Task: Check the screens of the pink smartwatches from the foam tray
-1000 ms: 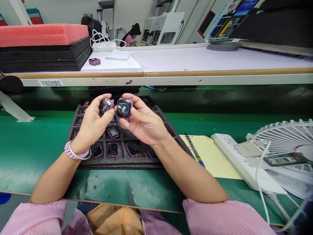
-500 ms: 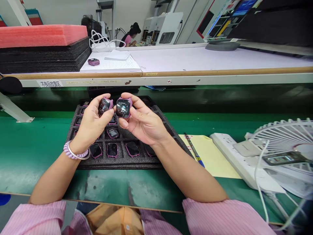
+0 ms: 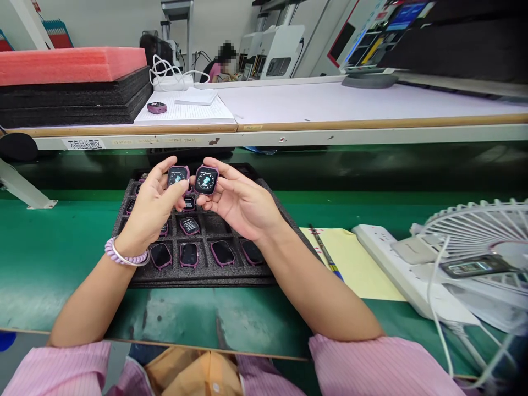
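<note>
My left hand (image 3: pixel 157 201) is closed on a purple-framed smartwatch (image 3: pixel 177 174), its screen lit with a clock-like face and partly covered by my thumb. Close beside it, a second purple smartwatch (image 3: pixel 206 180) is pinched in my right hand (image 3: pixel 243 201), its lit dial turned toward me. Both watches are strapless and held above a black foam tray (image 3: pixel 206 273). In the tray's compartments lie several more purple watches, such as a dark-screened watch (image 3: pixel 223 252) in the front row and a watch with lines of text (image 3: pixel 190 225) behind it. My hands hide part of the tray.
Right of the tray are a yellow sheet (image 3: pixel 358 269), a pen (image 3: pixel 325 253), a white power strip (image 3: pixel 412 275) and a white fan (image 3: pixel 482 236). On the shelf (image 3: pixel 309 104) stand foam sheets (image 3: pixel 74 66), a notebook (image 3: pixel 185 113) and another watch (image 3: pixel 157 107). A person (image 3: pixel 218 66) sits beyond.
The left watch has turned more squarely toward me, and its dial now shows brightly. The right watch's screen also shows a brighter pattern. Both hands still hold their watches.
</note>
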`<action>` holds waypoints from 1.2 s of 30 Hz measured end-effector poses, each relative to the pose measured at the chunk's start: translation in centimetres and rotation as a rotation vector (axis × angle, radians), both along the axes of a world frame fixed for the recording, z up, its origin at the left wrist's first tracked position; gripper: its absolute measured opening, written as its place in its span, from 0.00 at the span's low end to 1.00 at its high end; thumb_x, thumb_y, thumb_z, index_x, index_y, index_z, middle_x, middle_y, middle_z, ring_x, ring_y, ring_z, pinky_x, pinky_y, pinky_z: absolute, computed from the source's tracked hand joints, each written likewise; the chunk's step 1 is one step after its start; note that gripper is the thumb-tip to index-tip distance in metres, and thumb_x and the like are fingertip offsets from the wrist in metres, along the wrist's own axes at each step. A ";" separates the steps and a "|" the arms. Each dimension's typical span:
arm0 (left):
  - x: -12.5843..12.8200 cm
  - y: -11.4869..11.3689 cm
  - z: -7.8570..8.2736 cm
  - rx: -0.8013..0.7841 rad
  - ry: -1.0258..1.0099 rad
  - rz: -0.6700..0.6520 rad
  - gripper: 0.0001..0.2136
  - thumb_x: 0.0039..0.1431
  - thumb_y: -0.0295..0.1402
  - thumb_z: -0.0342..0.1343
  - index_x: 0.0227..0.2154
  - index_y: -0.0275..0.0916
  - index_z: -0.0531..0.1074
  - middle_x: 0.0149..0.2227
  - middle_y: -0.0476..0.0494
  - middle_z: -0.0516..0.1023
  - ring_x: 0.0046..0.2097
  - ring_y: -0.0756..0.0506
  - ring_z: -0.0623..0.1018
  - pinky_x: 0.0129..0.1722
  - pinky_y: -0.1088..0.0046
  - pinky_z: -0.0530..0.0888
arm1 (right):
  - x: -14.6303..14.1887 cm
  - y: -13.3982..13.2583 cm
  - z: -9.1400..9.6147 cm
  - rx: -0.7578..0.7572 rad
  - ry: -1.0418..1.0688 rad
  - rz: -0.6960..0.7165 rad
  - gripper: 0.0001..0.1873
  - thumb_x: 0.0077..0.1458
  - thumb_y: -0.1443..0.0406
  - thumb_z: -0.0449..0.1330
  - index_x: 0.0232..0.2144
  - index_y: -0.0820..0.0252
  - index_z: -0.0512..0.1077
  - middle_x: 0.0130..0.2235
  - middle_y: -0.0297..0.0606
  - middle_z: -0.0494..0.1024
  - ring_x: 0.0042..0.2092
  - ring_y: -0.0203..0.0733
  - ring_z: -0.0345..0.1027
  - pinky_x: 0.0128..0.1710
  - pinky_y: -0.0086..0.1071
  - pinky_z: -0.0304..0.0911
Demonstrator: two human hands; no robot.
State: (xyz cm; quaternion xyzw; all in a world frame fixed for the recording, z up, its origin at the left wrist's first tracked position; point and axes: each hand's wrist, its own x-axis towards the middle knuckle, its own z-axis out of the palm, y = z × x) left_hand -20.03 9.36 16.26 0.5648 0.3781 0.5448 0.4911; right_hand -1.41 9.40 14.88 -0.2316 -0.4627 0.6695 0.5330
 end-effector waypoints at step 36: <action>0.5 -0.8 0.8 -0.013 -0.062 -0.084 0.18 0.51 0.28 0.61 0.46 0.38 0.70 0.39 0.51 0.78 0.28 0.48 0.84 0.29 0.77 0.85 | 0.1 0.4 -0.6 0.170 -0.067 -0.106 0.25 0.50 0.63 0.73 0.49 0.58 0.71 0.39 0.33 0.76 0.29 0.31 0.67 0.28 0.27 0.69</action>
